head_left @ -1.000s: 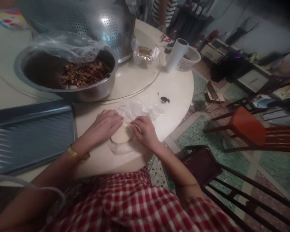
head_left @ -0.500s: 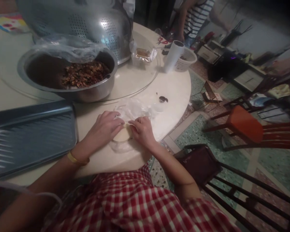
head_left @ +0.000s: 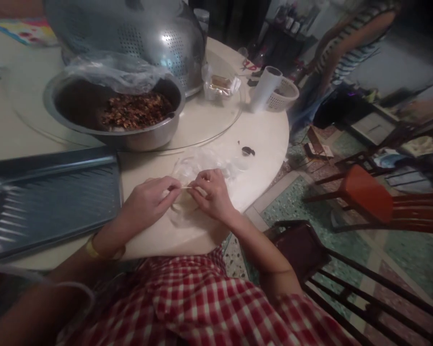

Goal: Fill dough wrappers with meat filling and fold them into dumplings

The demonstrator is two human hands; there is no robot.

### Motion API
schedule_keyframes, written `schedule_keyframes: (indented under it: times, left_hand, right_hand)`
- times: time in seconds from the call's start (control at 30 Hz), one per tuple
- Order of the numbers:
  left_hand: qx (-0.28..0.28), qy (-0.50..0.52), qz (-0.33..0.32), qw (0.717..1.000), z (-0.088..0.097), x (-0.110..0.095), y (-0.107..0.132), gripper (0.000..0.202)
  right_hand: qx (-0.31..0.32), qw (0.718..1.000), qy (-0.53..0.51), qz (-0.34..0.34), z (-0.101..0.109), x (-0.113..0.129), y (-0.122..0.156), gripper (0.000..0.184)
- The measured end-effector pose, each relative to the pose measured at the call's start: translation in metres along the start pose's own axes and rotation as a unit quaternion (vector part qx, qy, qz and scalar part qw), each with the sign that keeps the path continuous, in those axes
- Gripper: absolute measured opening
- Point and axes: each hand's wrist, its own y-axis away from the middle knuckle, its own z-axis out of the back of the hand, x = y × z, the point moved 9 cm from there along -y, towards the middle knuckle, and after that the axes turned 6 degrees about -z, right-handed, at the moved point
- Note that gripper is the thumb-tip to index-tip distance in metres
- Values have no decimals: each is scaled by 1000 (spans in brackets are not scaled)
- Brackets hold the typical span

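A pale, flattened round of dough (head_left: 184,201) is stretched between my two hands over the table's front edge area. My left hand (head_left: 149,201) pinches its far edge from the left, thumb against fingers. From the right, my right hand (head_left: 212,194) grips the same edge, a short way from the left fingertips. The edge between them looks thin and lifted. Crumpled clear plastic (head_left: 202,161) lies under and beyond the dough. Behind it stands a metal pot (head_left: 140,137) with a brown chopped filling (head_left: 137,113) and plastic draped over its rim.
A dark ridged tray (head_left: 65,197) lies at the left. On the glass turntable (head_left: 205,127) rest a large metal colander (head_left: 162,43) and a foil packet (head_left: 220,84). A plastic roll (head_left: 266,89) and white basket (head_left: 286,96) stand farther right. Someone in stripes (head_left: 346,53) stands behind; chairs (head_left: 299,247) are at right.
The far edge of the dough is now raised and pulled between my fingertips, covering more of the round. The person in stripes has moved right. My view has shifted slightly.
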Motion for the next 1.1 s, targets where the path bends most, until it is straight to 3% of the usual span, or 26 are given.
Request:
schedule_keyframes:
  times: [0.1,0.17,0.2,0.27,0.37,0.4,0.47,0.57,0.7,0.77,0.93,1.03,1.1]
  left_hand:
    - [-55,93,70,992,14,8,6,21]
    - [-103,228,131,959,18,21,7,26]
    - [-128,323,158,924,17,26,7,30]
    - [-154,522,190,817,8,30,3,41]
    - [-101,708,228,660,-14,14,0,60]
    - [-87,736,245,626,-19,9,2,63]
    - [-98,759,276,582,-23,4,9,63]
    - [-161,750,289,573,-15,8,19,56]
    - [-151,708,280,631,-5,13,17,59]
    - [-140,699,286,640,-5,16,15,59]
    - [-150,750,323,557,-11,20,15,42]
    - [-135,741,359,550,-11,22,18,33]
    - [-141,743,362,545,-4,24,18,32]
  right_hand:
    - [-16,999,-51,3,16,16,-8,14]
    - [-10,995,-98,4,25,26,-15,9]
    - [3,993,-120,3,28,32,-20,7]
    - [36,988,-147,8,31,44,-31,4]
    - [89,989,-119,10,29,62,-52,10]
    - [107,990,-93,5,26,65,-59,13]
    - [145,989,-35,-19,17,67,-73,15]
    - [184,981,21,-55,4,61,-87,14]
    - [199,978,18,-67,-5,51,-90,15]
    - [202,977,-14,-68,-9,45,-89,15]
    - [192,970,-119,-90,-12,36,-87,11]
    - [188,969,-134,-89,-8,39,-91,12]
    - [151,979,-106,-82,2,39,-100,13]
